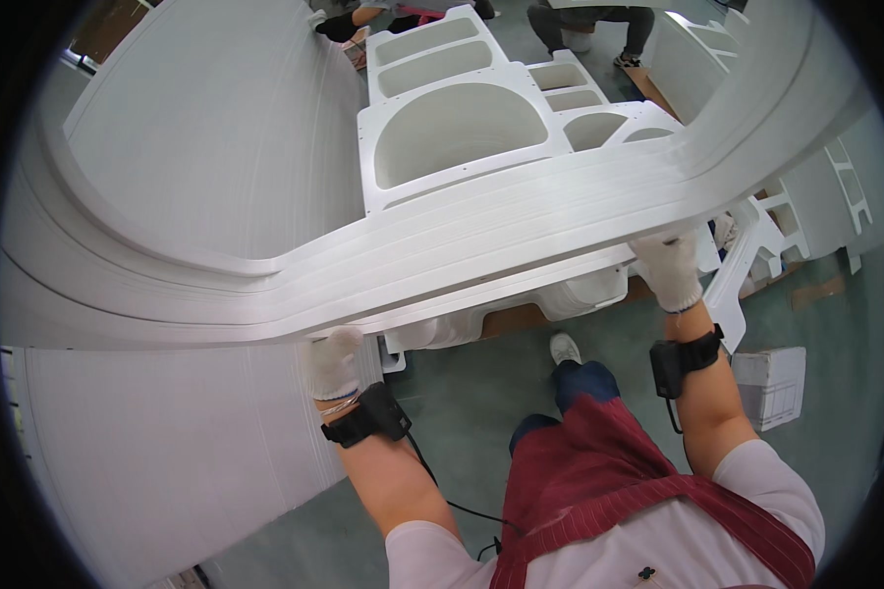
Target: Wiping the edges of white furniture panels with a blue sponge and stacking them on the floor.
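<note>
A large bundle of white, U-shaped plastic panels (481, 236), nested in layers, spans the view in front of me at chest height. Its two ends curve up and away at the left and right. My left hand (334, 363), in a white knit glove, grips the bundle's near lower edge at the left. Farther right and higher, my gloved right hand (670, 270) is closed on the same edge. The panels hide most of the fingers of both hands. Black straps with small boxes sit on both my forearms.
White moulded frames with rounded openings (560, 137) stand beyond the bundle. Tall stacked white sheets (167, 471) rise at my left. A white carton (771, 388) is on the green floor (462, 412) at the right. Other people are near the far edge.
</note>
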Demonstrator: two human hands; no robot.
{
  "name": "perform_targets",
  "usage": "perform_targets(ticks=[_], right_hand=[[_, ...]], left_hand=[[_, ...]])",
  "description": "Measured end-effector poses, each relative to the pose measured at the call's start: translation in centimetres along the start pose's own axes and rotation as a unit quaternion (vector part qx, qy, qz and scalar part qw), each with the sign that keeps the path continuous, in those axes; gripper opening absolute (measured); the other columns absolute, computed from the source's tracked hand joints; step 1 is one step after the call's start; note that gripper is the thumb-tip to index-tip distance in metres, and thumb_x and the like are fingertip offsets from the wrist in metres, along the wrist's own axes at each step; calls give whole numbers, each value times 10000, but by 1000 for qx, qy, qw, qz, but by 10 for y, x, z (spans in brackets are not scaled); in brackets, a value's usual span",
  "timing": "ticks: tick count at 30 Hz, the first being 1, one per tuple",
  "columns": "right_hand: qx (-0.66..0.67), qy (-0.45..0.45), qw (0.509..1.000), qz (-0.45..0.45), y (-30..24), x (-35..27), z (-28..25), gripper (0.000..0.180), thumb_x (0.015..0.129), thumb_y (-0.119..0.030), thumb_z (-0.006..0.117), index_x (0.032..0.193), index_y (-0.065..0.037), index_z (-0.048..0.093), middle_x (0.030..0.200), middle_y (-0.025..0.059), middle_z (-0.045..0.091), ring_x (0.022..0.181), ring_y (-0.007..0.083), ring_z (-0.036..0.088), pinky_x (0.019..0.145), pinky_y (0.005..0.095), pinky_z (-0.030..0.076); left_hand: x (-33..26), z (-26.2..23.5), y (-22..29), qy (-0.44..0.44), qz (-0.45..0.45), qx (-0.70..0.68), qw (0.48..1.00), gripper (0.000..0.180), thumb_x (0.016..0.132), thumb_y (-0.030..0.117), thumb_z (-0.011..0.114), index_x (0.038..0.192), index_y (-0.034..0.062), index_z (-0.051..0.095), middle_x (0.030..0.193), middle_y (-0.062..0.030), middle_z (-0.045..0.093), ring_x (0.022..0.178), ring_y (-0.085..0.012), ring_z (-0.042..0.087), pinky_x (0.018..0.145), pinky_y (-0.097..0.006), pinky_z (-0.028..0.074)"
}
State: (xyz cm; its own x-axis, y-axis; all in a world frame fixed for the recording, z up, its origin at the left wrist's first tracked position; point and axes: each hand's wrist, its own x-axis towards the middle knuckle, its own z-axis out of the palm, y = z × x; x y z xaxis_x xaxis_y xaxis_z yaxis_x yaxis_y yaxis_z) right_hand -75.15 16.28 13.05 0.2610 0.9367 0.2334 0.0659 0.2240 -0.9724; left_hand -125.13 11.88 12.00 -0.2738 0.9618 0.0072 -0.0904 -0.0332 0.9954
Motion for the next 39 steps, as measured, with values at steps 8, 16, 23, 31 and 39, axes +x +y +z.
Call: perform_targets(ticks=[8,16,23,31,39], right_hand=[[-106,3,993,-59,-15,1,-11,342,737,-18,802,1061,-4,693,1012,94,711,930,169,670,829,325,547],[-303,-21,934,-190,2,9,-19,388,764,-30,795,1130,7,673,1052,94,704,960,193,666,851,329,543],[-91,-16,991,-101,-2,4,-8,314,878,-52,699,1182,5,646,1106,89,692,1097,182,605,935,310,497],[-246,11,937,-246,12,9,-7,375,848,-60,711,1203,6,611,1148,119,657,1010,244,642,892,364,517],[-134,-14,990,-28,-28,9,4,403,807,-51,747,1182,5,611,1125,120,670,1015,242,645,892,365,525]], left_hand=[[4,58,45,-9,122,-30,992,668,941,437,660,1416,6,475,1303,-106,595,1154,-228,596,961,-336,501],[10,14,13,44,354,644,676,519,903,210,710,1359,34,535,1305,-88,610,1176,-249,591,980,-383,504],[4,53,32,-59,161,-64,983,408,1021,236,585,1358,14,525,1284,-68,613,1148,-188,594,974,-325,503],[16,35,18,-31,159,-31,986,404,1014,212,600,1348,-7,536,1271,-94,630,1146,-215,605,985,-353,512],[5,43,28,4,70,-129,989,338,916,137,727,1197,-12,617,1113,-84,667,965,-178,646,825,-320,549]])
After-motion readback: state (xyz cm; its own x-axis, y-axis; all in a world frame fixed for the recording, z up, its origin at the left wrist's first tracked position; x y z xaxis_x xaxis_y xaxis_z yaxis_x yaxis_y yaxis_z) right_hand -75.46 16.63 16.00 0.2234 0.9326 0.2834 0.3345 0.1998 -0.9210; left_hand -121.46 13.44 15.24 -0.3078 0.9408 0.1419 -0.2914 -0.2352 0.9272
